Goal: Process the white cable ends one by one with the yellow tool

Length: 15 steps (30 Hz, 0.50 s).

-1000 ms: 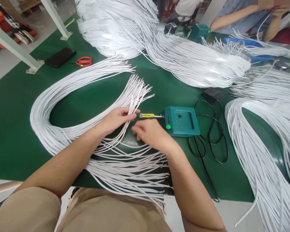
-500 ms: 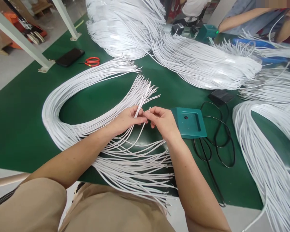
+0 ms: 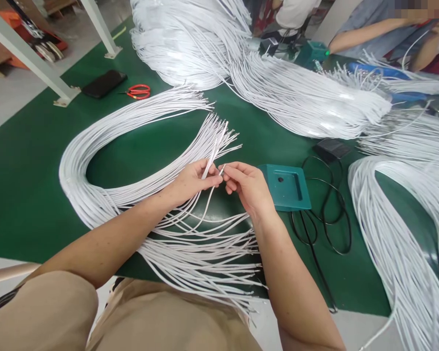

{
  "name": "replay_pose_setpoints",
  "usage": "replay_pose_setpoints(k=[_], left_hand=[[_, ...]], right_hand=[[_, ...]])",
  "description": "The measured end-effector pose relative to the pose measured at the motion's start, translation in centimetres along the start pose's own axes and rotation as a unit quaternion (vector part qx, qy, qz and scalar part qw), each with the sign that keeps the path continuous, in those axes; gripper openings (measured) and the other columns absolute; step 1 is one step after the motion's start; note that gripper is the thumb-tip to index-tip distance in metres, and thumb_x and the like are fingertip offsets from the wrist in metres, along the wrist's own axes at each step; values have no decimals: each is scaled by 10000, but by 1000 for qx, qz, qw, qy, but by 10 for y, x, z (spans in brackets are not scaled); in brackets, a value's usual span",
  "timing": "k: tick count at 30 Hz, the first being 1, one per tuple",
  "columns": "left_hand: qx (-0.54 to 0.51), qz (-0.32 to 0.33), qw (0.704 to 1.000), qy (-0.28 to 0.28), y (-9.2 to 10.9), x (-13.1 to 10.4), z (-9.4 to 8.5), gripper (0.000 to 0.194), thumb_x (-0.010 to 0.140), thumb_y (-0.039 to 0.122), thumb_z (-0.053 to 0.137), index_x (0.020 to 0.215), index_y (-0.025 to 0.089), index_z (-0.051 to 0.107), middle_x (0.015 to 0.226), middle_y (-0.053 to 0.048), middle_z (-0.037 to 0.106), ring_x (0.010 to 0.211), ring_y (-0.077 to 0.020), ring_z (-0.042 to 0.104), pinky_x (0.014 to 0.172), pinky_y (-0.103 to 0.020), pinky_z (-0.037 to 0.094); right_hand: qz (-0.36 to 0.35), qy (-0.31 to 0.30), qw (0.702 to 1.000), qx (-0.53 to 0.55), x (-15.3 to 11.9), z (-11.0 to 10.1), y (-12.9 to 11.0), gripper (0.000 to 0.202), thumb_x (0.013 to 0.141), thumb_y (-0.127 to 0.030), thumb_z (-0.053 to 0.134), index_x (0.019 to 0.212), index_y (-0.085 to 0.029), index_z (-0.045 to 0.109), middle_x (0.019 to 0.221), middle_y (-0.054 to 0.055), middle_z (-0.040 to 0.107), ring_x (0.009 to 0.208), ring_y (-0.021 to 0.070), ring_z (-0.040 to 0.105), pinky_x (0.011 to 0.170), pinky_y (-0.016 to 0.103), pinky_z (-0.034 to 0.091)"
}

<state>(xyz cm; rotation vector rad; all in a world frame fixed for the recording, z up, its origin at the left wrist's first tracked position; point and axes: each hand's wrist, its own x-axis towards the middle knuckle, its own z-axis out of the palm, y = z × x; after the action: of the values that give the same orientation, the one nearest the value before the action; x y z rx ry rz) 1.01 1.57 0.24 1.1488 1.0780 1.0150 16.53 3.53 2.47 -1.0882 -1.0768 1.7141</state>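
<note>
While my left hand [image 3: 192,180] pinches slim white cables [image 3: 212,152], my right hand [image 3: 248,184] holds one blurred tip [image 3: 223,169] | teal plastic box [image 3: 287,184] partly hidden | pale posts [image 3: 31,56], green worktop [image 3: 22,195]'s left edge

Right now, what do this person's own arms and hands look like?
The left hand and right hand wear no visible gloves or rings. The left arm has a tan sleeve, its forearm bare; no sleeve shows on the right arm.

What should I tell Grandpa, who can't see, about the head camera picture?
A person's left hand and right hand hold white wires over a green table. A teal box sits beside the right hand, and red scissors lie beyond a curved bundle.
</note>
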Motion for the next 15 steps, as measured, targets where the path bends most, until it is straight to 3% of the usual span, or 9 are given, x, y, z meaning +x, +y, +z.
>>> replay_pose_setpoints(k=[4, 6, 9, 11, 15], left_hand=[[-13, 26, 1000, 8, 0, -1, 3, 322, 700, 295, 742, 740, 168, 449, 738, 27, 610, 650, -85, 593, 680, -242, 473], [1, 39, 999, 12, -1, -2, 4, 277, 731, 257, 705, 745, 169, 443, 740, 20, 626, 652, -90, 609, 687, -251, 489], [22, 33, 999, 10, -2, -3, 7, 235, 755, 201, 661, 755, 176, 428, 718, 18, 638, 662, -109, 638, 688, -268, 508], [25, 33, 999, -4, -4, -4, 8, 249, 753, 189, 662, 761, 182, 414, 701, 23, 634, 684, -128, 659, 696, -284, 521], [25, 49, 998, -13, -5, -4, 7, 269, 757, 208, 676, 752, 182, 408, 703, 28, 619, 695, -134, 664, 706, -292, 526]], right_hand=[[55, -28, 996, 61, -1, 0, -2, 192, 654, -253, 719, 579, -163, 566, 524, -66, 466, 418, 39, 324, 419, 208, 323], [63, -27, 996, 57, -1, -1, -3, 162, 665, -277, 720, 637, -162, 609, 525, -68, 457, 426, 47, 333, 437, 213, 343], [66, -27, 996, 47, 0, -2, -5, 295, 712, -448, 697, 738, -156, 673, 503, -71, 420, 435, 67, 369, 469, 229, 374], [64, -39, 997, 32, 1, -3, -4, 380, 719, -528, 683, 675, -151, 662, 474, -72, 383, 434, 72, 389, 475, 230, 365], [57, -59, 996, 22, 0, -3, 0, 333, 724, -457, 721, 629, -154, 623, 473, -73, 387, 461, 73, 427, 499, 224, 355]])
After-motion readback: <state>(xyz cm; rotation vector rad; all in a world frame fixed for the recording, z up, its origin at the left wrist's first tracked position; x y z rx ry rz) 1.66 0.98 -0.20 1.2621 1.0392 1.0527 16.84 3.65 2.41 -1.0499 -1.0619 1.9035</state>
